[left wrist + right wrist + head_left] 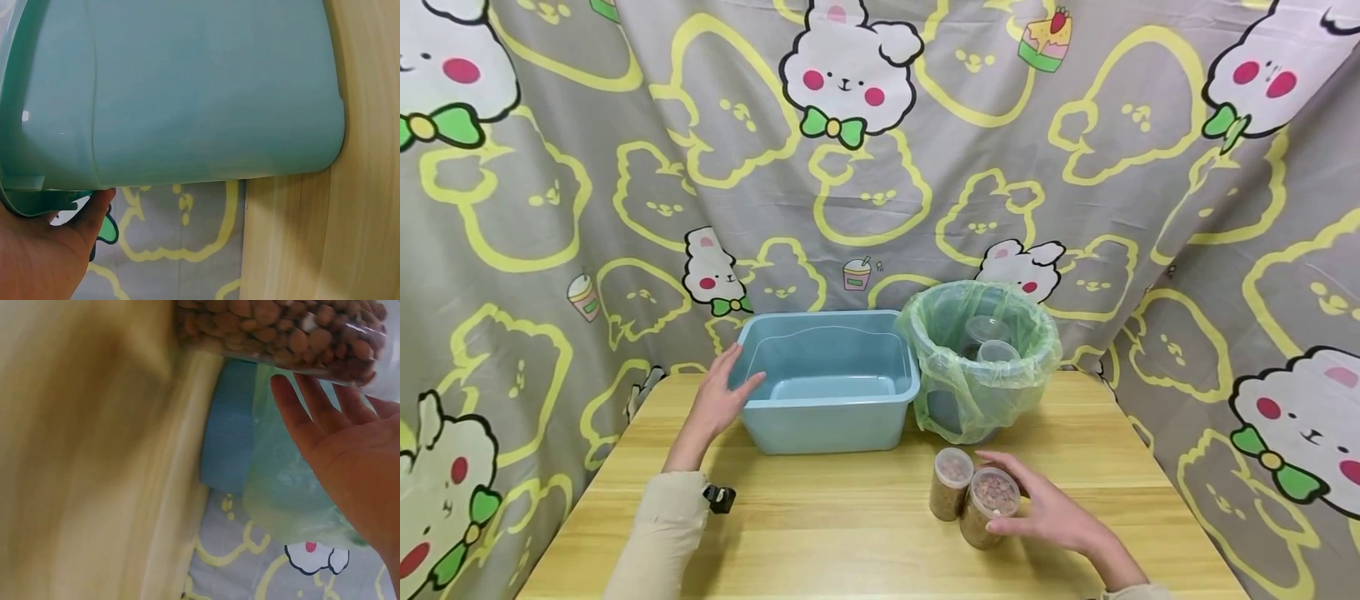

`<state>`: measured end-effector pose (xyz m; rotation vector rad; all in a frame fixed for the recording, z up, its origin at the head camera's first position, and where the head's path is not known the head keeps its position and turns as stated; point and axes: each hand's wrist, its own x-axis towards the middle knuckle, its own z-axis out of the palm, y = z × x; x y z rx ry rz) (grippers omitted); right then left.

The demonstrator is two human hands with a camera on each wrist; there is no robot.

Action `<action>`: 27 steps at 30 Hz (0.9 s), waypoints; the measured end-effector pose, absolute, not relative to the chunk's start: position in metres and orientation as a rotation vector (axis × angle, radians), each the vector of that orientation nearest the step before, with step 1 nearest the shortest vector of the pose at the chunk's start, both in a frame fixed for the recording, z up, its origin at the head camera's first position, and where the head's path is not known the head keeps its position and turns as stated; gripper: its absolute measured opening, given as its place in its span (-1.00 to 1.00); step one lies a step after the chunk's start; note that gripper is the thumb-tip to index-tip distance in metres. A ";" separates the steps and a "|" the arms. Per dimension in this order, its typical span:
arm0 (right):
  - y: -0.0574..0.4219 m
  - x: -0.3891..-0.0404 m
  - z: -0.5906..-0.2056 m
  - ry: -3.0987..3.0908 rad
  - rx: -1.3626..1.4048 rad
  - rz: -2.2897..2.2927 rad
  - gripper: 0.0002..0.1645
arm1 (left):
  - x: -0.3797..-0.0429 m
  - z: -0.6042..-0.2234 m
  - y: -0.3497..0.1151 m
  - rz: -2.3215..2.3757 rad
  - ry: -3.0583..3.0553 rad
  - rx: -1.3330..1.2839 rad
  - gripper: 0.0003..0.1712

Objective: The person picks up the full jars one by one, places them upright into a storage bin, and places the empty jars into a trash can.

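A light blue plastic basin (831, 429) stands on the wooden table. My left hand (721, 398) is at its left front corner, thumb and fingers spread by the rim; in the left wrist view the thumb extends beside the rim and the other fingers are mostly hidden. Two clear lidded jars of brown pellets stand side by side, a slimmer jar (950, 492) on the left and a wider jar (981, 521) on the right. My right hand (1052, 510) reaches around the wider jar with thumb and fingers apart. The right wrist view shows those fingers fairly straight, close beside the jar.
Right of the basin stands a blue-grey bucket (942, 402) lined with a translucent green bag (1030, 375). Clear containers (997, 352) lie inside it. A patterned grey curtain (865, 200) hangs behind the table (820, 533) and along both sides.
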<state>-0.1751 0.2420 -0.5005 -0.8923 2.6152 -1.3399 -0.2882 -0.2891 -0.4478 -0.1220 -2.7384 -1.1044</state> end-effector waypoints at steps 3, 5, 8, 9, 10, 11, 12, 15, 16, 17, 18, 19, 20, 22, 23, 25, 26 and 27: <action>0.241 -0.176 -0.501 2.607 -0.877 -1.302 -0.04 | -0.288 -0.447 -0.289 -1.109 -2.734 -0.121 0.00; 0.240 -0.177 -0.502 2.601 -0.878 -1.293 -0.09 | -0.288 -0.447 -0.290 -1.106 -2.735 -0.124 0.00; 0.239 -0.178 -0.502 2.604 -0.883 -1.295 -0.15 | -0.288 -0.446 -0.290 -1.101 -2.736 -0.125 -0.01; 0.239 -0.178 -0.502 2.611 -0.887 -1.289 -0.16 | -0.288 -0.446 -0.290 -1.099 -2.737 -0.125 -0.01; 0.239 -0.178 -0.502 2.620 -0.891 -1.283 -0.17 | -0.288 -0.446 -0.290 -1.098 -2.737 -0.125 -0.01; 0.239 -0.179 -0.502 2.624 -0.894 -1.279 -0.19 | -0.288 -0.447 -0.290 -1.099 -2.737 -0.125 -0.02; 0.239 -0.179 -0.502 2.626 -0.896 -1.275 -0.20 | -0.288 -0.447 -0.290 -1.099 -2.736 -0.125 -0.01; 0.239 -0.179 -0.500 2.631 -0.900 -1.261 -0.23 | -0.288 -0.447 -0.289 -1.100 -2.729 -0.131 -0.02; 0.239 -0.179 -0.499 2.631 -0.900 -1.256 -0.24 | -0.289 -0.447 -0.289 -1.097 -2.727 -0.132 -0.02; 0.239 -0.179 -0.498 2.630 -0.901 -1.254 -0.24 | -0.289 -0.447 -0.289 -1.096 -2.725 -0.133 -0.03; 0.239 -0.179 -0.498 2.631 -0.903 -1.248 -0.24 | -0.289 -0.448 -0.289 -1.096 -2.725 -0.134 -0.04; 0.239 -0.179 -0.497 2.632 -0.906 -1.243 -0.24 | -0.289 -0.448 -0.289 -1.095 -2.723 -0.134 -0.05; 0.240 -0.178 -0.496 2.635 -0.911 -1.236 -0.24 | -0.288 -0.448 -0.289 -1.097 -2.722 -0.133 -0.05; 0.240 -0.177 -0.494 2.636 -0.922 -1.223 -0.23 | -0.288 -0.448 -0.289 -1.100 -2.721 -0.130 -0.06; 0.240 -0.177 -0.494 2.638 -0.933 -1.218 -0.23 | -0.288 -0.448 -0.289 -1.104 -2.717 -0.131 -0.06; 0.241 -0.176 -0.493 2.645 -0.949 -1.201 -0.22 | -0.288 -0.448 -0.289 -1.106 -2.714 -0.132 -0.05; 0.241 -0.176 -0.493 2.649 -0.959 -1.193 -0.22 | -0.288 -0.448 -0.289 -1.105 -2.712 -0.134 -0.04; 0.241 -0.175 -0.492 2.651 -0.969 -1.186 -0.21 | -0.288 -0.448 -0.289 -1.105 -2.710 -0.136 -0.04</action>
